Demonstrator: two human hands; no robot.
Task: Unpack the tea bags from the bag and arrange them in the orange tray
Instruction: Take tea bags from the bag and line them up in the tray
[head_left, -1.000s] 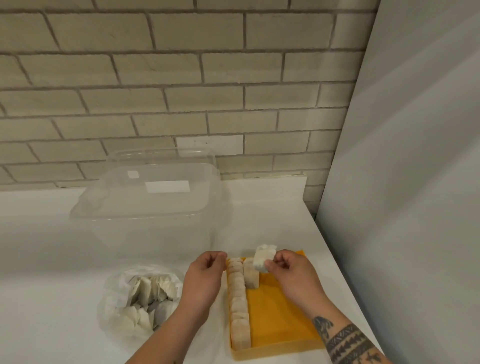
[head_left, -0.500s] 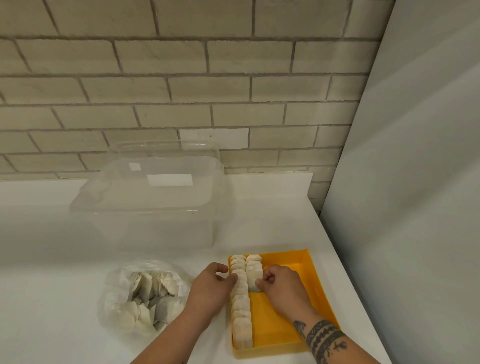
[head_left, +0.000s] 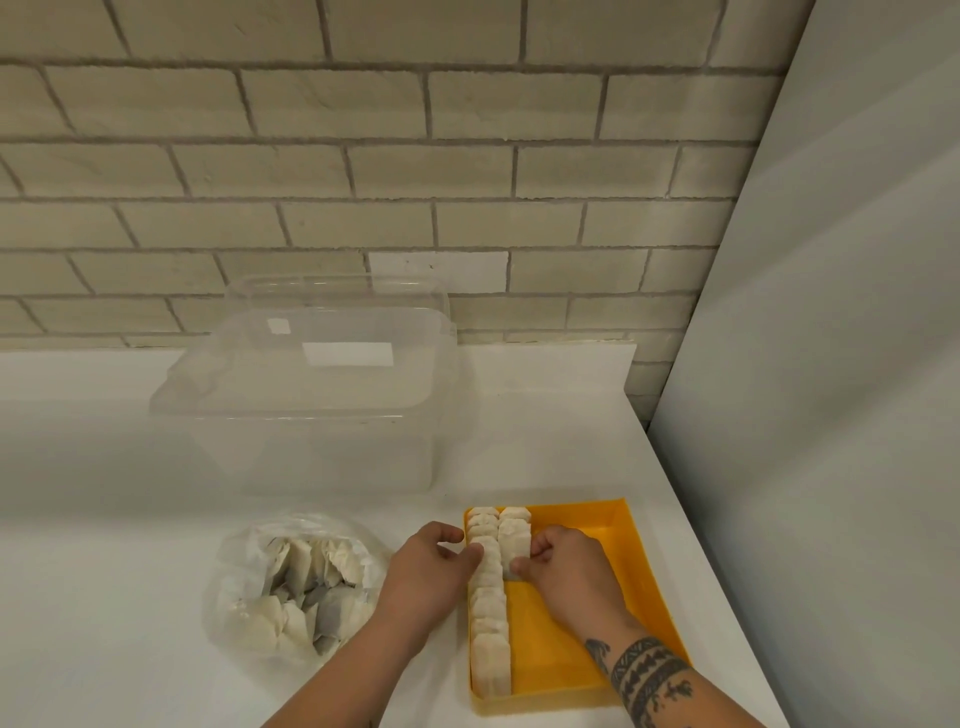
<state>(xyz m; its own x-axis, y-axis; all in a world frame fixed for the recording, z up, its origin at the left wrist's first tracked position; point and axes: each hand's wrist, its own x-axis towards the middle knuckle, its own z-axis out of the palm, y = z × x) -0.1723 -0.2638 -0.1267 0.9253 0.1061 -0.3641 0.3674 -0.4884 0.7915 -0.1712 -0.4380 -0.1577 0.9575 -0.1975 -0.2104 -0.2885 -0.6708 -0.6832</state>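
Pinching one tea bag (head_left: 514, 543) upright with the fingers (head_left: 543, 545) of the right hand (head_left: 569, 574), heading a short second row in the orange tray (head_left: 639, 582) by the table's (head_left: 571, 415) right edge. Steadying the full first row (head_left: 488, 613) with the left hand (head_left: 428, 571), curled against it; cannot tell whether gripping. More waiting in the plastic bag (head_left: 239, 597) alongside. Probably almost weightless, soft, easily crushed: best taken lightly by the top edge.

1. The tray (head_left: 641, 582) sits on the tabletop (head_left: 104, 571) at 5 o'clock.
2. Tea bags (head_left: 491, 634) stand in it along its 9 o'clock wall, with a shorter row beside them.
3. The bag (head_left: 291, 587) lies at the tray's 9 o'clock.
4. The box (head_left: 311, 410) stands at the bag's 12 o'clock.
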